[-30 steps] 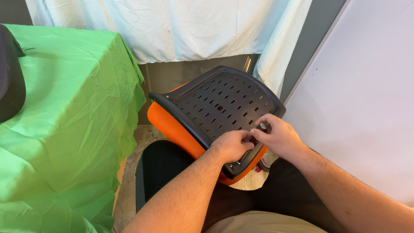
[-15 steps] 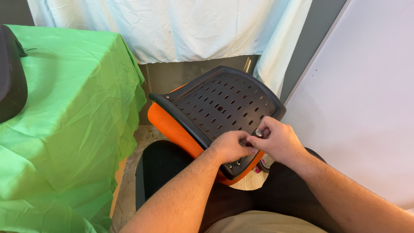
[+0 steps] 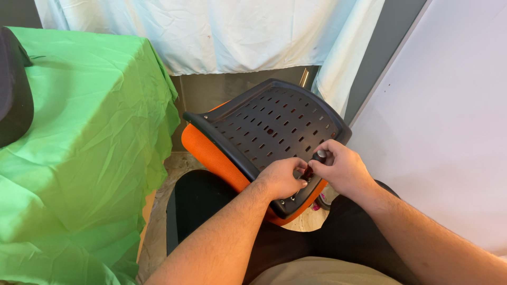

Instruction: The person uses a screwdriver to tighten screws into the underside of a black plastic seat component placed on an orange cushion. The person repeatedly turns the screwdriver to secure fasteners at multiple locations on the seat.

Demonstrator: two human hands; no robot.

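Observation:
A chair backrest (image 3: 269, 126) lies tilted across my lap, its black perforated plastic shell facing up and orange padding (image 3: 211, 153) along its underside. My right hand (image 3: 340, 168) grips a small dark tool handle (image 3: 318, 156) standing at the shell's near edge. My left hand (image 3: 282, 177) rests on the same edge, fingertips pinched at the tool's lower end (image 3: 305, 174). Small fittings (image 3: 289, 199) show on the rim just below my left hand. What the tool tip touches is hidden by my fingers.
A table draped in green cloth (image 3: 84, 148) fills the left. A dark object (image 3: 13, 89) sits at its far left edge. A white sheet (image 3: 222, 31) hangs behind. A white panel (image 3: 443, 132) stands to the right. A black seat cushion (image 3: 195, 206) lies under the backrest.
My right hand has turned slightly so the tool's rounded top now shows above my fingers. My left hand stays pinched at the same spot. The backrest has not moved.

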